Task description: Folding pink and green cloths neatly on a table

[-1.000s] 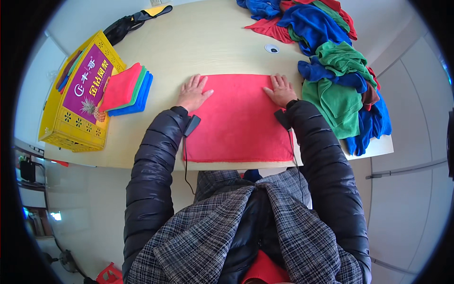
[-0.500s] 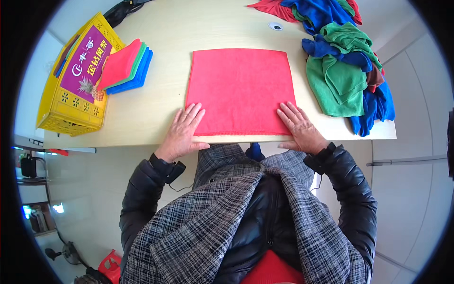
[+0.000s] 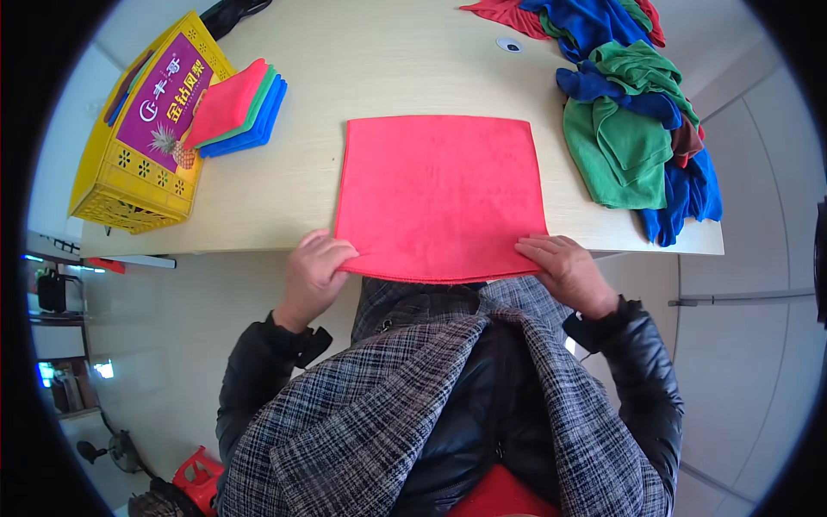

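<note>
A red cloth (image 3: 441, 194) lies flat on the pale wooden table in front of me, its near edge hanging a little over the table's front edge. My left hand (image 3: 316, 271) is closed on the cloth's near left corner, thumb and fingers pinching it. At the near right corner my right hand (image 3: 570, 271) grips the cloth too, fingers on top and the thumb out of sight beneath. More than one layer shows along the near edge.
A yellow plastic crate (image 3: 133, 185) stands at the left, with a stack of folded red, green and blue cloths (image 3: 233, 108) beside it. Crumpled green and blue cloths (image 3: 616, 155) are heaped at the right. A round cable grommet (image 3: 509, 45) sits in the table (image 3: 388, 60) toward the back.
Both hands have gone from lying flat on the red cloth to gripping its near corners. The cloth has been drawn toward me, past the table's edge.
</note>
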A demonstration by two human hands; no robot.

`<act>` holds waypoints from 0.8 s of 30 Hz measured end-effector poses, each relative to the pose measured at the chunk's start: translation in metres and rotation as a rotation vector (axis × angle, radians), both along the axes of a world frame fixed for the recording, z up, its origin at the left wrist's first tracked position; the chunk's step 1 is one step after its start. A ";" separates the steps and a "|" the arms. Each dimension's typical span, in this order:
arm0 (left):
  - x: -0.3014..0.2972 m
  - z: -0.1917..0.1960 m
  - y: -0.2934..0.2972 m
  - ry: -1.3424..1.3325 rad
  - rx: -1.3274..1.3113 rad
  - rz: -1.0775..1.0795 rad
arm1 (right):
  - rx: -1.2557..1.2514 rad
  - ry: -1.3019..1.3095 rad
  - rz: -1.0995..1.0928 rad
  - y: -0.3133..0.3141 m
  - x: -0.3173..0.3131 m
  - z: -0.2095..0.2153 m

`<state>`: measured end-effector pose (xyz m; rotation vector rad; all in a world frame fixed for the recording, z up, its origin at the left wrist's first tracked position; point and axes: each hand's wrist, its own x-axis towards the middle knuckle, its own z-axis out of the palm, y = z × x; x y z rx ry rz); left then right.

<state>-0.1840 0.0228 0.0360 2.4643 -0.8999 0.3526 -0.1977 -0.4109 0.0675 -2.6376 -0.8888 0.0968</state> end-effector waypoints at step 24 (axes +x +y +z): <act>0.207 -0.057 -0.001 0.671 -0.643 0.296 | 0.665 0.553 -0.721 -0.018 0.186 -0.045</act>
